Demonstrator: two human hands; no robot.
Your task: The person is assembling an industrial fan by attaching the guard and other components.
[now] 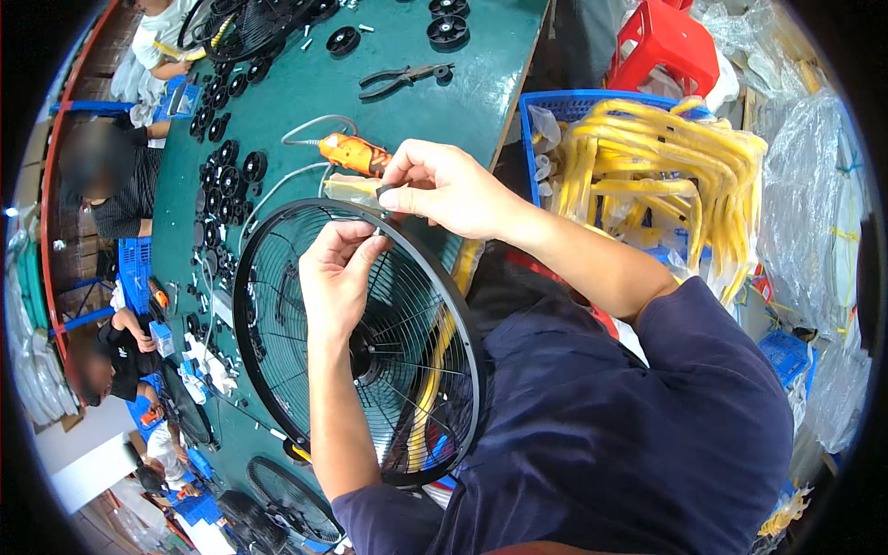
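Observation:
A round black fan wheel guard (242, 324) with thin wire spokes and a wide rim stands tilted in front of me. At its upper rim, my left hand (338, 277) is closed in a pinch on a small silvery piece, perhaps a screw. Just above it, my right hand (449, 192) pinches a small black part (383, 191) between thumb and fingers, close to the rim. Beside the right fingertips lies an orange power tool (350, 153) with a grey cable. A yellow tube (427, 407) in clear film shows behind the guard.
Pliers (400, 81) and black wheels (449, 32) lie on the green table (490, 83). More small black wheels (227, 180) cluster farther left. On my right stands a blue crate (532, 153) of film-wrapped yellow tubes (647, 139), near a red stool (661, 55). Other people sit across the table.

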